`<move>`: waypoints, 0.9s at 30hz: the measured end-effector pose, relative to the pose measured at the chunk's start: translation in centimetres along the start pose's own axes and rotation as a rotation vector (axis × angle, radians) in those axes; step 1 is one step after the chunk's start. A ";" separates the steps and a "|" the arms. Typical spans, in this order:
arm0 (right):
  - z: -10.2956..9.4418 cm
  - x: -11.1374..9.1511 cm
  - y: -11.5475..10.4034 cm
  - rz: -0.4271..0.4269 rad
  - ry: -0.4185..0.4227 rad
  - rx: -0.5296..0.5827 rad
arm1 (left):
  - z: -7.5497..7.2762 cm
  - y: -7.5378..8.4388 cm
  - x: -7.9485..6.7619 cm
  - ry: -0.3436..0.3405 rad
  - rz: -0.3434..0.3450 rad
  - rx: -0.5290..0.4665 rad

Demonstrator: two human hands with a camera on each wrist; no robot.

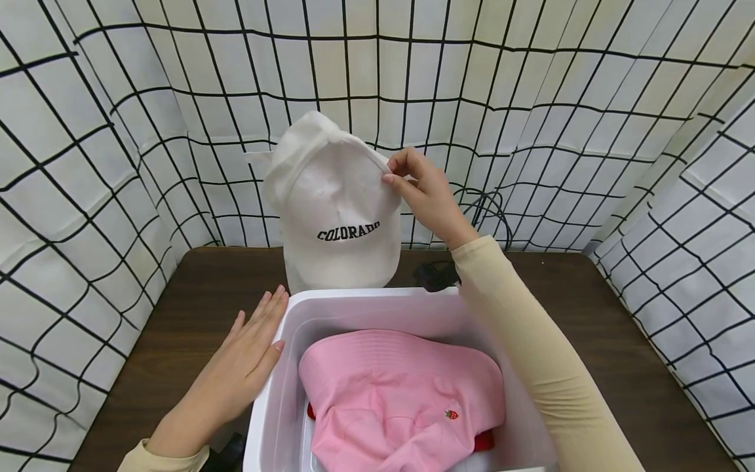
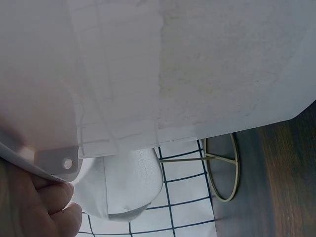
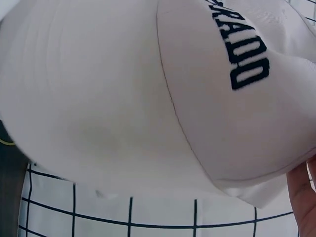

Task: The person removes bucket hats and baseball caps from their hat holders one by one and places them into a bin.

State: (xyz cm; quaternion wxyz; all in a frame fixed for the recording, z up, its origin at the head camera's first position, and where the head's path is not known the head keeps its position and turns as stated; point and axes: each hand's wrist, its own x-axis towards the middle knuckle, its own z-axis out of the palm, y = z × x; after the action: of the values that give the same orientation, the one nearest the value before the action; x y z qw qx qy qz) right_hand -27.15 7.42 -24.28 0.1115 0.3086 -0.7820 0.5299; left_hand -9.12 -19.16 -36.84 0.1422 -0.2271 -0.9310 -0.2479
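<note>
Pink hat sits lower centre in the bin — left hand flat along its side — while the right hand pinches the white cap, upper centre, seemingly a positioning step needing steadiness.

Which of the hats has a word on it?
The white cap pinched by the right hand: it reads COLORADO in black. The pink hat in the bin shows a small strawberry instead.

Lettering on white cap

Head view: black capitals spelled COLORADO, slightly arched across the front of the crown, just above the brim. Right wrist view: same word ran aslant; RADO was legible, its start cut off at the upper edge.
</note>
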 end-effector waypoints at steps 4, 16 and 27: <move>-0.8 0.0 -0.3 -0.017 0.036 0.043 | 0.0 -0.1 0.0 0.001 0.003 -0.005; -2.5 0.1 -0.8 -0.004 0.097 0.176 | 0.0 -0.1 0.1 0.003 0.003 -0.015; -3.0 0.1 -0.9 0.041 0.038 0.421 | 0.0 -0.2 0.0 0.002 0.002 -0.017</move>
State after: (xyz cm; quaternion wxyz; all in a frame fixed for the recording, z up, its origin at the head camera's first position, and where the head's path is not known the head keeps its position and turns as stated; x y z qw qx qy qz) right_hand -27.13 9.86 -22.37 0.0482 0.2991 -0.6579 0.6895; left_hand -9.22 -19.29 -36.88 0.1414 -0.2288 -0.9285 -0.2559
